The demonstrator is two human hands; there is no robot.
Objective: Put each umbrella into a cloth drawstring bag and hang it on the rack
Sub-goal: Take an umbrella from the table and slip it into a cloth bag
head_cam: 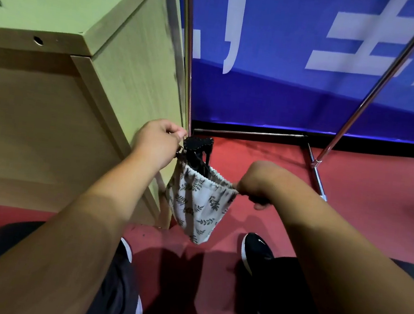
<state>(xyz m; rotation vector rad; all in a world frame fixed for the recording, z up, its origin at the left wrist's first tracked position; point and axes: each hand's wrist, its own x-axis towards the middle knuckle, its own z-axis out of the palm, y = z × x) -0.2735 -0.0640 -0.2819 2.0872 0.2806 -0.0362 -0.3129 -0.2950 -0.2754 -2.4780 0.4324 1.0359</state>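
A white cloth drawstring bag (199,203) with a green leaf print hangs in the air between my hands, above the red floor. A black folded umbrella (198,147) stands inside it, and its top end sticks out of the bag's mouth. My left hand (157,141) pinches the drawstring at the bag's left side. My right hand (257,182) pinches the drawstring at the right side, and the bag's gathered rim is stretched between the two hands. The metal rack (382,81) rises behind, with its poles and floor bar in front of a blue banner.
A light wooden desk (123,68) stands close on the left, with dark things on its far top. The rack's base bars (316,173) lie on the red floor to the right. My two black shoes (254,254) stand below the bag.
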